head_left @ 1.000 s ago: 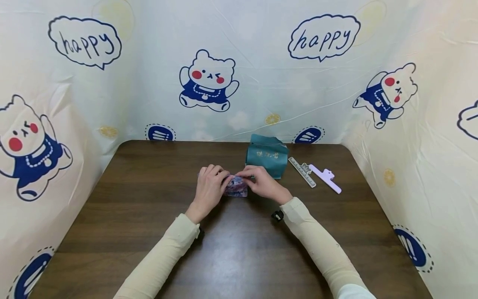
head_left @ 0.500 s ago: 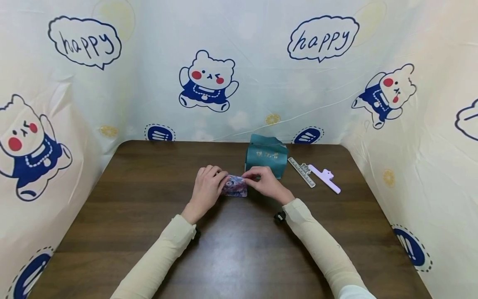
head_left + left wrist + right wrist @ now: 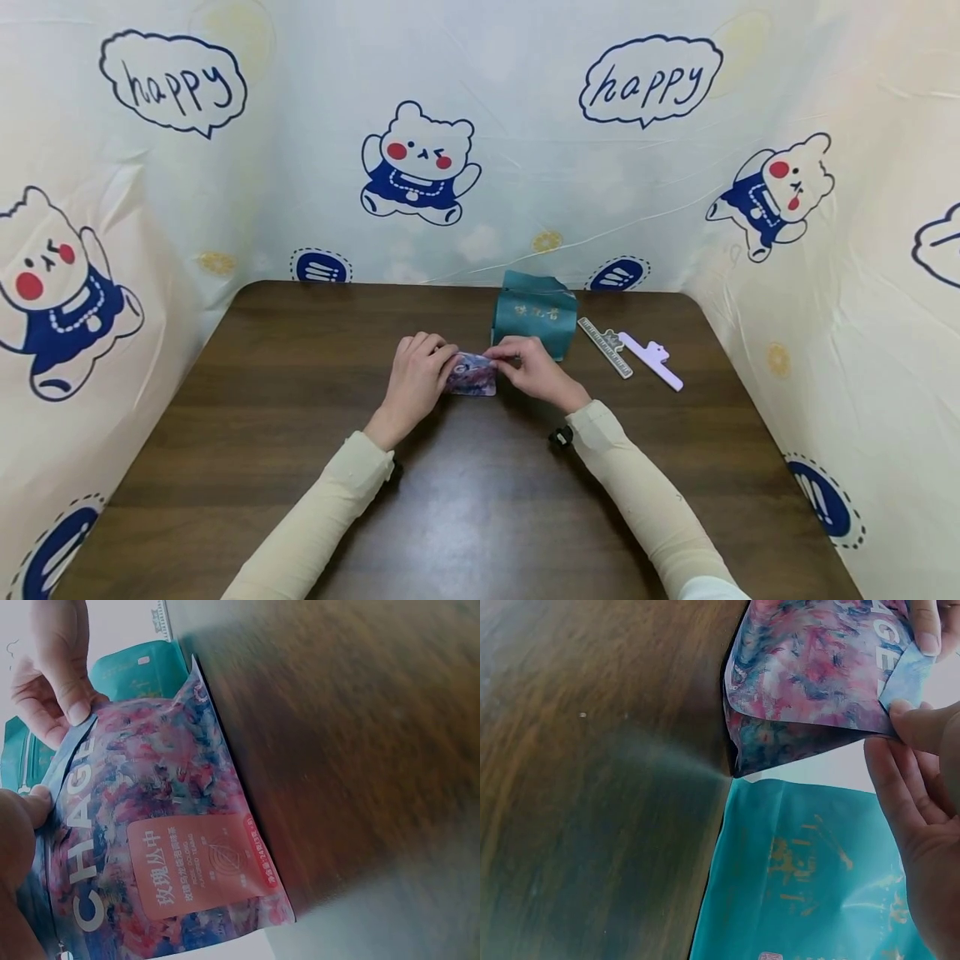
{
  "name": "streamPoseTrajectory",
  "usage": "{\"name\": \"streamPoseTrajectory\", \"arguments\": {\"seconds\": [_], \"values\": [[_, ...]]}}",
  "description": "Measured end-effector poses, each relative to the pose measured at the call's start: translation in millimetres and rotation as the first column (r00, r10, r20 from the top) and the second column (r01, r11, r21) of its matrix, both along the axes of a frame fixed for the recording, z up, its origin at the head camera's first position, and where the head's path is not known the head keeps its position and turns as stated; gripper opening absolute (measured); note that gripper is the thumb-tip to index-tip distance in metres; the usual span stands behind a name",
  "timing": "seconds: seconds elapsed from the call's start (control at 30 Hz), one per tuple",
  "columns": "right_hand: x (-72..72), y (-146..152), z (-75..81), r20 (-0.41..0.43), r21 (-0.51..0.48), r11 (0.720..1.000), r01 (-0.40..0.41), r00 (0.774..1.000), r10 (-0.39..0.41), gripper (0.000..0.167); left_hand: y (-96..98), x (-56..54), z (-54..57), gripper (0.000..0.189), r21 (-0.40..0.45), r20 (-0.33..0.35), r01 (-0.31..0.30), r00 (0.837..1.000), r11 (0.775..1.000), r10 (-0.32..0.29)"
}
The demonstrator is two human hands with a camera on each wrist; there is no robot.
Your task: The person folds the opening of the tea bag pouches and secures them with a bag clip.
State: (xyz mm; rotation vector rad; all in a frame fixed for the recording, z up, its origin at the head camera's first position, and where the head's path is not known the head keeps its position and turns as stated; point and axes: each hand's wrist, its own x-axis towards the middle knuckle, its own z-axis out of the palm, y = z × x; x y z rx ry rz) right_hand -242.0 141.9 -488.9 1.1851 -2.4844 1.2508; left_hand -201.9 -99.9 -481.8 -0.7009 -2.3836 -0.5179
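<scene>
A tea pouch (image 3: pixel 172 787) with a pink and blue blotched print stands on the table, its top edge folded over. White letters and a pink label show on its front in the left wrist view. My left hand (image 3: pixel 420 371) pinches the folded top on the left side, thumb toward me. At the right end of that fold, my right hand (image 3: pixel 536 371) pinches the corner between thumb and fingers. The right wrist view shows the right thumb pressing the lighter blue flap (image 3: pixel 907 679). Part of the pouch's left side is hidden behind my left hand.
Right behind my right hand stands a teal pouch (image 3: pixel 536 312) with gold characters. Farther right lie a grey patterned bag clip (image 3: pixel 606 346) and a lilac bag clip (image 3: pixel 652 360). A printed curtain (image 3: pixel 420 67) hangs beyond the brown table (image 3: pixel 300 350).
Both hands have moved slightly apart along the pouch's top, the left to the left and the right to the right. More of the pouch's front shows between them; they keep their hold.
</scene>
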Motion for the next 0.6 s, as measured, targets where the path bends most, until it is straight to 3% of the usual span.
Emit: {"name": "streamPoseTrajectory", "arguments": {"seconds": [0.17,0.37,0.6], "values": [[2.6,-3.5,4.5,-0.014,0.016,0.999,0.033,0.999,-0.032,0.012,2.3,-0.5,0.0,0.014,0.028,0.006,-0.006,1.000,1.000,0.006],[6.6,-17.1,14.8,-0.042,0.016,1.000,0.019,0.999,-0.018,0.014,3.0,0.0,0.7,0.012,0.045,0.006,-0.009,1.000,0.999,0.009],[4.0,-33.3,16.3,-0.126,-0.014,0.999,0.029,0.992,-0.031,0.009,2.3,0.5,1.6,0.012,0.051,-0.002,-0.002,1.000,0.999,0.002]]}}
